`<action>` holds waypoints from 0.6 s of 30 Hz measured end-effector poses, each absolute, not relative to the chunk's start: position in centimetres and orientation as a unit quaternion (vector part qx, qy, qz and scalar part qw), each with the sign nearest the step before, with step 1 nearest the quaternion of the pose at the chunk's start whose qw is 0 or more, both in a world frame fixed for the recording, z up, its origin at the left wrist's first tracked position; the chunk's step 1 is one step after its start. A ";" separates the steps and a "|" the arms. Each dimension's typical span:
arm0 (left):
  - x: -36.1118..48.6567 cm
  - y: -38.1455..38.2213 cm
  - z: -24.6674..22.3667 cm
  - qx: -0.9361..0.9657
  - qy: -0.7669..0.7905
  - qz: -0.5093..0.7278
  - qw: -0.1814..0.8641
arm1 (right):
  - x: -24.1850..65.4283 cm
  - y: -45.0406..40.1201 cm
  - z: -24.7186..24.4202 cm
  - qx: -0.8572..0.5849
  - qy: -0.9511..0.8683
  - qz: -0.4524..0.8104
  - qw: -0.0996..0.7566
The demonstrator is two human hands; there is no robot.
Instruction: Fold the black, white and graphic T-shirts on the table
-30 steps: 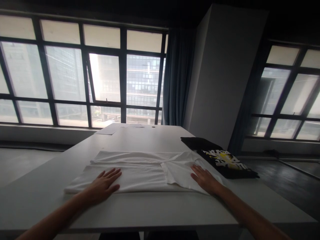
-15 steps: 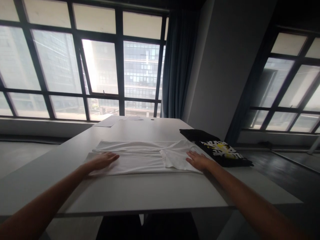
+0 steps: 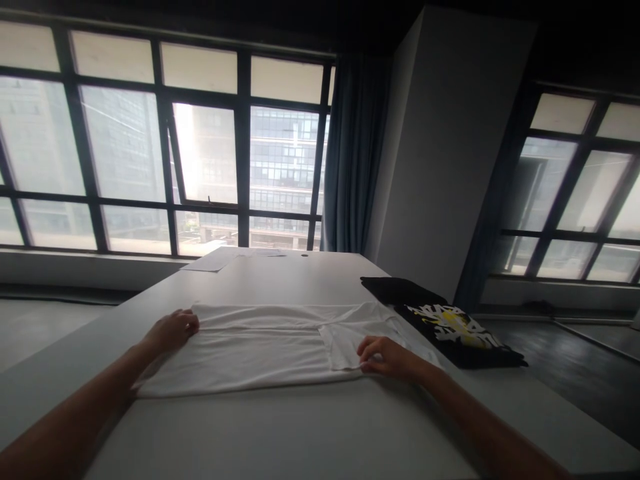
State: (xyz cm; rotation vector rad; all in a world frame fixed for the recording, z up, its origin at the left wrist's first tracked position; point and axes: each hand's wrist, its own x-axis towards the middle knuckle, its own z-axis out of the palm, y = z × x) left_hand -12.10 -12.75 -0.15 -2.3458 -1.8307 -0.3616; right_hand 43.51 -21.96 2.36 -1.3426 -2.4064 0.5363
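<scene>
A white T-shirt [image 3: 260,347] lies folded into a long strip across the table, with a sleeve-like flap turned over near its right end. My left hand [image 3: 173,330] is at the far left corner of the shirt, its fingers curled closed on the edge. On the flap at the right rests my right hand [image 3: 387,357], fingers bent and thumb drawn in, pinching the fabric. Shallow wrinkles run along the shirt's length. Some of the cloth under both hands is hidden.
The white table [image 3: 280,433] carries a folded black T-shirt [image 3: 445,327] with a white and yellow print to the right. Sheets of paper [image 3: 205,262] lie at its far left. Behind stand windows, a blue curtain [image 3: 355,160] and a pillar [image 3: 445,147].
My left hand has moved left to the shirt's end and curled its fingers. My right hand has shifted slightly left and nearer, its flat fingers now bent. The view has tilted up.
</scene>
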 end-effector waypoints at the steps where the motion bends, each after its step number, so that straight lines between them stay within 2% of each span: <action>1: -12.1 -12.8 -0.2 -0.781 -0.606 -0.119 0.090 | 43.6 -21.9 2.4 -0.467 -0.846 0.194 0.170; 12: -12.9 -13.1 1.8 -0.789 -0.575 -0.164 0.137 | 45.1 -21.8 5.3 -0.519 -0.826 0.136 0.170; 18: -13.4 -12.7 1.7 -0.806 -0.575 -0.114 0.089 | 45.5 -21.6 4.8 -0.528 -0.826 0.177 0.092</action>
